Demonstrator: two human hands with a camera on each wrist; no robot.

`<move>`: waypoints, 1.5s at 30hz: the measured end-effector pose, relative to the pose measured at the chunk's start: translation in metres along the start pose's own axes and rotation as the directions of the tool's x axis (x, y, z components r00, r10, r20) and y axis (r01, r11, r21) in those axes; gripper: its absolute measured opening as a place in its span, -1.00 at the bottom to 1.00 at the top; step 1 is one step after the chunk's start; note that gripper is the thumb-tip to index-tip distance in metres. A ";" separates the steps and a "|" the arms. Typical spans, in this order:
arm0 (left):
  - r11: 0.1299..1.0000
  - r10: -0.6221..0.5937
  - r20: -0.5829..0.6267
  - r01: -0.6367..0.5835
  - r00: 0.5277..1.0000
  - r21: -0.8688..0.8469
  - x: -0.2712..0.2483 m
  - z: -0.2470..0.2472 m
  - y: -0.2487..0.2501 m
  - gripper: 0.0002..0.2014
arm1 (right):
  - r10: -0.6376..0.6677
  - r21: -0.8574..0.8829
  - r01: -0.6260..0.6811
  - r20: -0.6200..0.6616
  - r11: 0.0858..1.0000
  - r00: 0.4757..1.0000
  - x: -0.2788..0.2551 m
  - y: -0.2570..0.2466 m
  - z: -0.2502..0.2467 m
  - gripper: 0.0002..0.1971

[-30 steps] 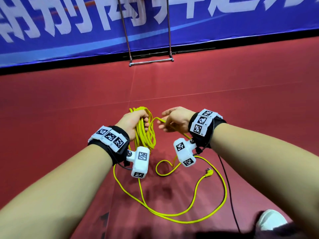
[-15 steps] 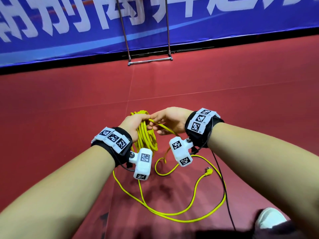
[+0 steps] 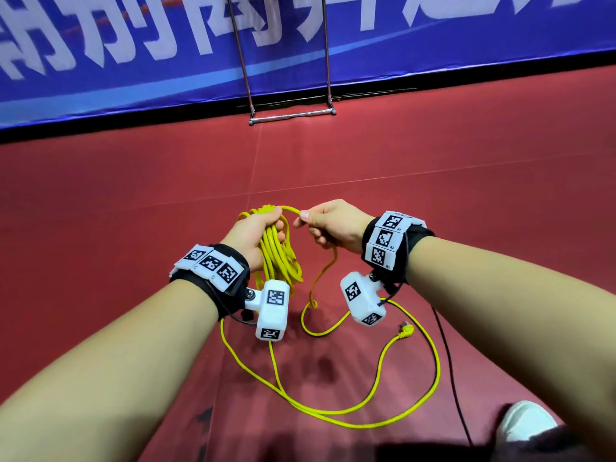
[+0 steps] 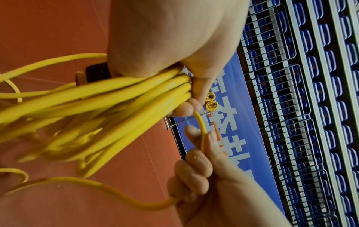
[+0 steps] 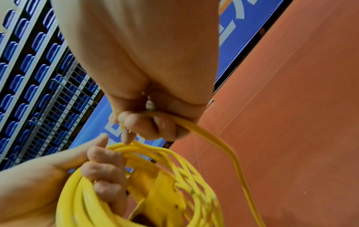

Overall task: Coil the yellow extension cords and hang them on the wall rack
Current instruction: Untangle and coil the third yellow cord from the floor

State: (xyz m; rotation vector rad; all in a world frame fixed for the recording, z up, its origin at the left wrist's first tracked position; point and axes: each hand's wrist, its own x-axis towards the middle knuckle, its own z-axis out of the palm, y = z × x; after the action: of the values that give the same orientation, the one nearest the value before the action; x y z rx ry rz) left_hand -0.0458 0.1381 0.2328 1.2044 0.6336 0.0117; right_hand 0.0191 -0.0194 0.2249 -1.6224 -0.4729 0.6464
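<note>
Yellow cord (image 3: 278, 258) in both hands; banner (image 3: 133, 61) lettering unreadable.

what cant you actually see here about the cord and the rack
- Rack: top cut off by the head view's edge.
- Coil: loop count unreadable; left hand covers its top, wrist views blur it.
- Plug: too small for detail.
- Strand inside right hand: hidden by fingers.

Left hand (image 4: 165, 38) grips yellow cord coil (image 4: 101, 104); right hand (image 4: 205, 184) pinches loose strand (image 4: 202, 135) just beside.
</note>
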 end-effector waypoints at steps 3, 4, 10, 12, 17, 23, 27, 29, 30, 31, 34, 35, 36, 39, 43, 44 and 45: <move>1.000 0.001 0.017 -0.001 1.000 -0.008 0.000 0.006 -0.004 -0.78 | -0.008 -0.006 0.008 -0.014 1.000 1.000 0.000 -0.003 0.007 -0.78; 1.000 -0.003 0.022 0.003 1.000 -0.005 0.000 0.009 -0.005 -0.77 | -0.017 -0.006 0.017 -0.022 1.000 1.000 0.000 -0.004 0.009 -0.78; 1.000 -0.008 0.049 0.007 0.999 0.024 -0.004 0.022 -0.006 -0.65 | -0.044 0.035 0.047 -0.067 0.998 0.997 -0.003 -0.007 0.011 -0.78; 1.000 -0.006 0.086 0.004 0.996 0.026 -0.005 0.023 -0.007 -0.68 | -0.047 0.067 0.052 -0.066 0.996 0.997 -0.004 -0.009 0.010 -0.87; 0.998 -0.050 0.076 0.048 0.996 0.027 -0.004 0.012 -0.003 -0.73 | 0.043 0.094 -0.062 0.190 0.994 0.981 -0.004 -0.008 0.005 -0.59; 0.995 -0.050 -0.093 0.057 0.994 0.076 -0.002 0.001 0.005 -0.81 | 0.098 -0.155 -0.057 0.266 0.986 0.959 -0.005 0.012 0.001 -0.59; 0.999 -0.031 -0.102 0.035 0.994 0.040 0.003 -0.009 0.005 -0.78 | -0.029 -0.179 0.073 0.237 0.981 0.971 -0.007 0.013 -0.004 -0.81; 0.998 -0.017 -0.084 0.022 0.996 0.059 0.002 -0.009 0.004 -0.73 | -0.070 -0.158 0.104 0.207 0.982 0.976 -0.006 0.010 0.000 -0.78; 0.997 -0.027 -0.077 0.032 0.997 0.071 0.000 -0.008 0.003 -0.70 | -0.085 -0.148 0.115 0.196 0.982 0.977 -0.005 0.008 0.003 -0.78; 0.996 -0.052 -0.063 0.057 0.997 0.074 -0.001 -0.005 0.003 -0.69 | -0.090 -0.149 0.121 0.199 0.981 0.976 -0.005 0.007 0.006 -0.78; 0.993 -0.103 -0.027 0.105 0.994 0.058 -0.003 0.002 0.003 -0.72 | -0.080 -0.181 0.126 0.243 0.975 0.967 -0.006 0.008 0.014 -0.83; 0.993 -0.106 -0.024 0.107 0.994 0.052 -0.004 0.004 0.003 -0.73 | -0.073 -0.187 0.122 0.248 0.975 0.966 -0.006 0.009 0.015 -0.86; 0.993 -0.103 -0.019 0.104 0.995 0.054 -0.005 0.004 0.003 -0.76 | -0.068 -0.188 0.117 0.247 0.975 0.967 -0.006 0.009 0.016 -0.90; 0.995 -0.096 -0.034 0.097 0.995 0.034 -0.004 0.000 0.003 -0.82 | -0.062 -0.188 0.108 0.233 0.976 0.970 -0.005 0.009 0.017 -0.93; 0.995 -0.062 -0.084 0.054 0.995 -0.088 -0.003 0.001 0.004 -0.82 | -0.067 -0.294 0.138 0.241 0.946 0.968 -0.005 0.008 0.014 -0.89; 0.994 -0.046 -0.104 0.035 0.993 -0.107 -0.001 -0.001 0.005 -0.83 | -0.057 -0.350 0.146 0.252 0.925 0.966 -0.005 0.009 0.013 -0.86; 0.992 -0.033 -0.124 0.017 0.992 -0.125 0.000 -0.003 0.006 -0.84 | -0.044 -0.408 0.152 0.262 0.900 0.964 -0.004 0.010 0.010 -0.85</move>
State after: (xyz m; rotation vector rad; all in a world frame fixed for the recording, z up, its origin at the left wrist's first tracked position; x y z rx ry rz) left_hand -0.0453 0.1430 0.2378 1.0816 0.7483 0.1054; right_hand 0.0087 -0.0155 0.2147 -1.9209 -0.9280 0.7050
